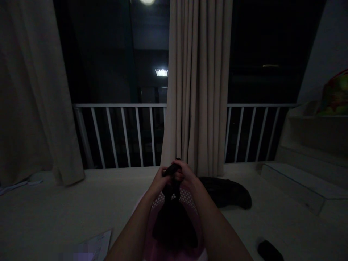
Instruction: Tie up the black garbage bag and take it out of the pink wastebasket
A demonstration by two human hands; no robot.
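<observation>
Far to the left of your fingers hangs the left curtain (32,90), and between it and your hands, farther off, the railing (123,136) runs behind. Lower left of your fingers, nearer you, a paper (100,243) lies on the floor, cut off by the bottom edge and partly blurred out. Your left hand (162,177) has its fingers bent around the gathered top of the black cloth (174,221); your right hand (186,173) grips the same top from the other side, the two nearly meeting. The cloth drops from your fingers in narrow strips and widens below them, over the pink basket (187,197), whose holed wall shows just under your hands. As far as shows, the work looks partway: the top is gathered and held up, but the cloth is not yet let go, and its broad part is neither spread nor folded. Straight beyond your fingers hangs the middle curtain (201,90). Right of them a black bundle (228,192) lies on the floor, partly behind your forearm, and nearer you is a small dark thing (269,251), cut off below. Farthest right are the steps (296,181), with a coloured bag (337,94) above, cropped by the edge. In this dim light you can't make out what the cloth is, whether its top is knotted or only twisted, or whether its lower end rests on the basket's bottom; your forearms hide much of the rim.
</observation>
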